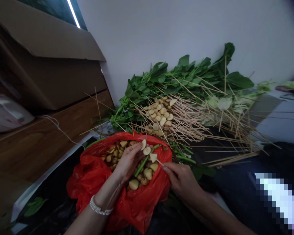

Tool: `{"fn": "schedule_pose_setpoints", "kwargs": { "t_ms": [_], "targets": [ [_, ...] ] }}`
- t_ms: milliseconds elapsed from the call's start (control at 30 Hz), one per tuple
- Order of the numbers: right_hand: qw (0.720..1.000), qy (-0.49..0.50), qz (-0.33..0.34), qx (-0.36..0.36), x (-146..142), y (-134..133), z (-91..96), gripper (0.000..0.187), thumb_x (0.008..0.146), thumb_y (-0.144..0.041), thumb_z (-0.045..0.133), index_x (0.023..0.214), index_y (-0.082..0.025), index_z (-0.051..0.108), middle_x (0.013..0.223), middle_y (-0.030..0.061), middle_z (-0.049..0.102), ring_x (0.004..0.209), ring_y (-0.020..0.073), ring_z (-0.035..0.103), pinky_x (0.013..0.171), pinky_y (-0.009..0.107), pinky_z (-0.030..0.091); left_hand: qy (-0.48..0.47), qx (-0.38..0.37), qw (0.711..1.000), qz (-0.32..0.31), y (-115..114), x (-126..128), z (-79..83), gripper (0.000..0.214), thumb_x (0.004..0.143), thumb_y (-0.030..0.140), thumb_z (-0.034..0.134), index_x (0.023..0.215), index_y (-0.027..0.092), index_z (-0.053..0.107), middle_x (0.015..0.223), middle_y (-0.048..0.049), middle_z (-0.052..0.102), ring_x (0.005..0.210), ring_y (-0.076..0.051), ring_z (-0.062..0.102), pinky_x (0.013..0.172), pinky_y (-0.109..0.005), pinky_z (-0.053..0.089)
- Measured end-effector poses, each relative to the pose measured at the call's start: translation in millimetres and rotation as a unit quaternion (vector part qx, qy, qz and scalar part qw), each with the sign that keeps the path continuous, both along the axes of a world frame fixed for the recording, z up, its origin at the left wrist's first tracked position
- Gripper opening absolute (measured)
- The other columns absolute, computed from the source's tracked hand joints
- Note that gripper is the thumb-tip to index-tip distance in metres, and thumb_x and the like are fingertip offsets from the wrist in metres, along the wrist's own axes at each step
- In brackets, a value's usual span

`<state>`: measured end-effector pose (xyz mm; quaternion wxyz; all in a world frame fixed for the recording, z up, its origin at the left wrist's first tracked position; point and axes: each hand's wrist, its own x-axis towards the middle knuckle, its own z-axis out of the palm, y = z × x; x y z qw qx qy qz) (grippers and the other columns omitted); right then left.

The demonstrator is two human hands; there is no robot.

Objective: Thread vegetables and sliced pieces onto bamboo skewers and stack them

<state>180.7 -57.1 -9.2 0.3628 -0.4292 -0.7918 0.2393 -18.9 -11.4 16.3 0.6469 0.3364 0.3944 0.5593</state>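
My left hand (pixel 127 160), with a beaded bracelet on its wrist, reaches over an open red plastic bag (pixel 93 173). Its fingers pinch a pale potato slice (pixel 143 144). Close below that slice, two more potato pieces (pixel 153 158) are in line with a thin wooden skewer (pixel 160 162). My right hand (pixel 182 178) is closed around this skewer at the bag's right edge, the stick pointing up and left. Cut potato chunks (pixel 133 184) fill the bag, and a green stem (pixel 142 165) lies across them. The left fingertips are partly hidden behind the hand.
Behind the bag lie many potato skewers (pixel 163 115), their bare sticks (pixel 191 120) fanned to the right. Leafy greens (pixel 186 73) line the white wall. Loose sticks (pixel 235 158) jut out at right. A cardboard box (pixel 63 78) and white jug (pixel 9 111) stand at left.
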Motion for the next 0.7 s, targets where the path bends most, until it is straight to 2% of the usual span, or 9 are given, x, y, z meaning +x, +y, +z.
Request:
{"fn": "schedule_pose_setpoints", "kwargs": {
  "t_ms": [100,300,500,700],
  "targets": [
    [1.0,0.013,-0.001,-0.023,-0.8,1.2,4.3,0.033,0.096,-0.025,0.04,0.074,-0.02,0.064,0.066,0.0017,0.066,0.06,0.0143,0.06,0.059,0.023,0.039,0.002,-0.001,1.0,-0.002,-0.5,0.9,-0.6,0.021,0.073,0.03,0.075,0.086,0.013,0.073,0.088,-0.0096,0.076,0.092,-0.024,0.071,0.083,-0.032,0.055],
    [0.999,0.028,-0.018,0.011,-2.6,3.2,3.4,0.033,0.096,-0.025,0.04,0.075,-0.02,0.065,0.068,0.0027,0.067,0.061,0.015,0.06,0.061,0.024,0.04,-0.015,-0.016,1.0,-0.013,-0.5,-1.0,0.4,0.022,0.079,0.03,0.071,0.095,0.015,0.07,0.089,-0.01,0.076,0.087,-0.021,0.072,0.079,-0.03,0.057],
    [0.999,0.031,-0.013,-0.003,-3.7,2.9,-0.3,0.03,0.096,-0.025,0.04,0.081,-0.02,0.066,0.075,0.004,0.069,0.072,0.0167,0.065,0.069,0.024,0.044,0.007,-0.009,1.0,-0.017,-1.9,2.2,-0.2,0.025,0.076,0.03,0.075,0.094,0.013,0.071,0.088,-0.0093,0.076,0.078,-0.017,0.073,0.068,-0.021,0.057],
    [0.998,-0.041,-0.019,-0.048,3.9,-2.4,22.7,0.02,0.094,-0.02,0.045,0.094,-0.02,0.065,0.087,0.0043,0.07,0.08,0.0174,0.065,0.074,0.025,0.044,-0.018,-0.009,1.0,0.022,2.9,-2.6,1.4,0.02,0.077,0.029,0.075,0.09,0.015,0.071,0.087,-0.0068,0.076,0.077,-0.015,0.072,0.068,-0.02,0.057]
  ]
}}
